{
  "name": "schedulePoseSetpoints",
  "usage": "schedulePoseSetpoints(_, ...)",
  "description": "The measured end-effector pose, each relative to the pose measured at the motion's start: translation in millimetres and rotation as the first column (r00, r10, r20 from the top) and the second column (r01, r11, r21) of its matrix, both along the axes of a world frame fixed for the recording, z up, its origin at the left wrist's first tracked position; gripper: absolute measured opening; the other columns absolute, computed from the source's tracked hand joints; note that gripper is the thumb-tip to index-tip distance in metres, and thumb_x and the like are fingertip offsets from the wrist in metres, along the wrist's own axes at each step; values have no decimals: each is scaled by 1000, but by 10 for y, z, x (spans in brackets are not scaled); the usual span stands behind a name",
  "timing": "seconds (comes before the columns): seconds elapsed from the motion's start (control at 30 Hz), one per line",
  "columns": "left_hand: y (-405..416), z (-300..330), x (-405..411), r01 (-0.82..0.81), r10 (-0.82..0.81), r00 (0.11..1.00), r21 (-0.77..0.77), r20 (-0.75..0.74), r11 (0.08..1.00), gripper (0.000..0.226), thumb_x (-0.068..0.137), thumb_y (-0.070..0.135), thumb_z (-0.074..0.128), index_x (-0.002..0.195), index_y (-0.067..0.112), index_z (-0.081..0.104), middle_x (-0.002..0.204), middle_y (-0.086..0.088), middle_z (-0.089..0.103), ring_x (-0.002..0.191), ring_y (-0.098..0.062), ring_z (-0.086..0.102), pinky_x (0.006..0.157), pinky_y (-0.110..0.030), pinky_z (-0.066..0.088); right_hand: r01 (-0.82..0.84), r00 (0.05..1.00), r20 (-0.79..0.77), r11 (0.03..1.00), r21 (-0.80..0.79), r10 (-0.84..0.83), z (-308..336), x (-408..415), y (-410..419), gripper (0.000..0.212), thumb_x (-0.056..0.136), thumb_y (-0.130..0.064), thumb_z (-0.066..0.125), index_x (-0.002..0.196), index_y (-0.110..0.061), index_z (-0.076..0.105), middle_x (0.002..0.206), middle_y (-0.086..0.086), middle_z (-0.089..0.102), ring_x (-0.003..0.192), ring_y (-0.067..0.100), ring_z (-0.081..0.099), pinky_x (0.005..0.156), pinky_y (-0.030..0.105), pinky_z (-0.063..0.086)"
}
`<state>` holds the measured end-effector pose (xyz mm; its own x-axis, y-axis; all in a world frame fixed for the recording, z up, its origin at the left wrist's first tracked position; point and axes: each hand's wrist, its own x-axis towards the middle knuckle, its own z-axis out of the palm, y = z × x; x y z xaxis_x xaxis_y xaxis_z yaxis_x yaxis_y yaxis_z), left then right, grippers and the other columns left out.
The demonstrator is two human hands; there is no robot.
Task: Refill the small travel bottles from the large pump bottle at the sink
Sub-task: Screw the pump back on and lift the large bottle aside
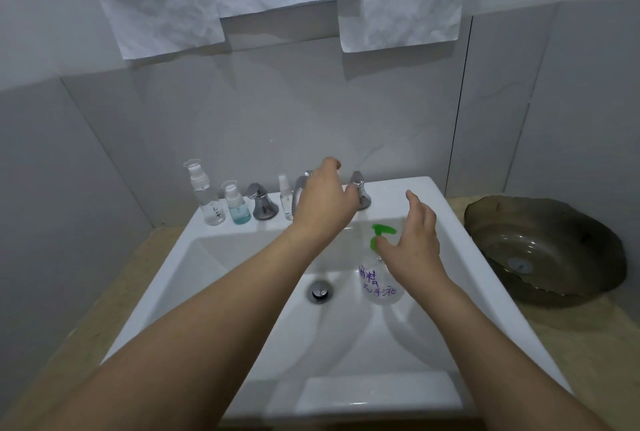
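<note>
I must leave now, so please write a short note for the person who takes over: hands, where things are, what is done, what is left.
Left hand: open, over the tap, holding nothing.
Right hand: open, at the green pump of the large bottle, no grip visible.
Large bottle stands in the sink.
Three small bottles stand on the back ledge, capped.
Done: no refill visible. Left: fill all three.

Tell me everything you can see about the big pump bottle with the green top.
The large pump bottle is clear, plastic by the look of it, with a green pump head and purple handwritten characters on its side. It stands upright inside the white sink, right of the drain. Its fill level cannot be judged. The right hand is over the pump, fingers relaxed and partly hiding it; whether it touches the bottle is unclear. The left hand is apart from it, near the faucet.
</note>
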<state>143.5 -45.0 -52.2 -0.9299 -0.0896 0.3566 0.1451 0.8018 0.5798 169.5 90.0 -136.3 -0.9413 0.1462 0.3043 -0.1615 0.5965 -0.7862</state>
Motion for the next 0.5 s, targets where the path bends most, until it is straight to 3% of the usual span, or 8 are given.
schedulePoseSetpoints(0.1, -21, -301, 186, 118, -111, 988, 65, -109, 991, 29, 93, 21, 54, 121, 13, 52, 117, -1, 59, 100, -19, 59, 87, -32, 47, -12, 996, 89, 999, -52, 17, -112, 35, 141, 90, 83, -19, 69, 153, -17, 12, 152, 8, 18, 138, 25, 26, 110, 36, 27)
schedulePoseSetpoints(0.17, -42, -526, 267, 165, -157, 983, 83, -100, 983, 31, 92, 17, 55, 123, 16, 51, 119, 1, 58, 99, -14, 56, 89, -32, 48, -30, 986, 164, 998, -61, 39, -201, 49, 218, 92, 83, -17, 68, 154, -18, 9, 153, 8, 16, 137, 27, 28, 109, 36, 29)
schedulePoseSetpoints(0.4, 0, -1165, 169, 229, -263, 943, 176, 203, 957, 59, 89, 27, 64, 143, 16, 41, 141, 3, 48, 119, -13, 52, 101, -29, 44, -185, 850, 492, 981, -50, 186, -535, -124, 421, 95, 81, -20, 72, 155, -19, 12, 154, 8, 30, 139, 24, 35, 108, 35, 34)
schedulePoseSetpoints(0.5, 36, -1392, 114, 227, -291, 912, 233, 290, 945, 61, 84, 31, 66, 140, 22, 43, 133, 6, 55, 116, -11, 55, 100, -35, 47, -217, 827, 529, 976, -10, 189, -687, -209, 428, 81, 81, -18, 74, 149, -13, 29, 136, 8, 49, 123, 24, 50, 101, 33, 41)
